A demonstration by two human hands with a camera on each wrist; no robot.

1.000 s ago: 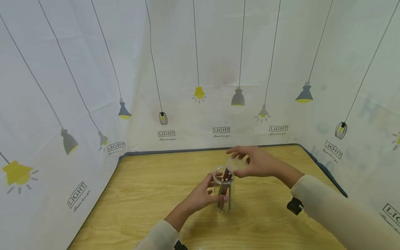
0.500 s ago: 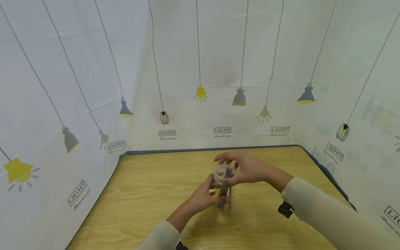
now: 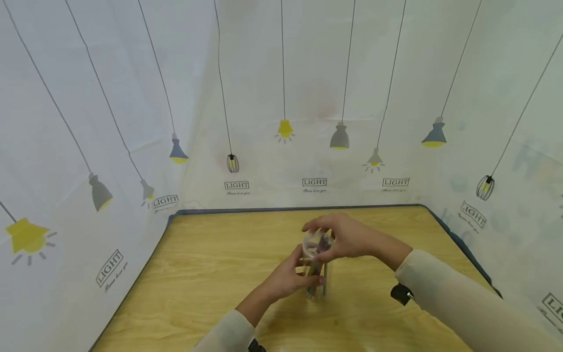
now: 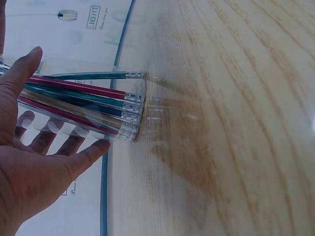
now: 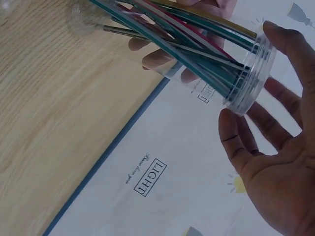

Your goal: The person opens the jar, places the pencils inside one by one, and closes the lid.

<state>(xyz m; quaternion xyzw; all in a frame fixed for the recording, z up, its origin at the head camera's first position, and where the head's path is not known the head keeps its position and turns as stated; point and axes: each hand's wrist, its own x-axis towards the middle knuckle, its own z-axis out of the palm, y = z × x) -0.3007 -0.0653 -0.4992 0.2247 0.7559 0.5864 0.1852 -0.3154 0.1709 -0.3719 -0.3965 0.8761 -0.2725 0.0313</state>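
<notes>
A clear plastic jar [image 3: 328, 279] stands upright on the wooden table, full of pencils [image 4: 83, 96] in green, red and tan. Their metal-banded eraser ends point down at the jar's bottom in the left wrist view. My left hand [image 3: 285, 279] grips the jar's side, thumb in front and fingers behind. My right hand [image 3: 352, 237] holds the clear lid [image 5: 256, 73] by its edge at the jar's mouth, thumb on one side and fingertips on the other. In the right wrist view the lid sits over the pencils' upper ends.
The wooden table [image 3: 211, 274] ends at a dark blue edging [image 3: 264, 210] along the back. White sheets [image 3: 272, 63] printed with hanging lamps rise behind it and on both sides. A black wrist mount [image 3: 401, 295] sits under the right sleeve.
My right hand has come left and down with the lid, from beside the jar's mouth onto it. The left hand has kept its grip on the jar.
</notes>
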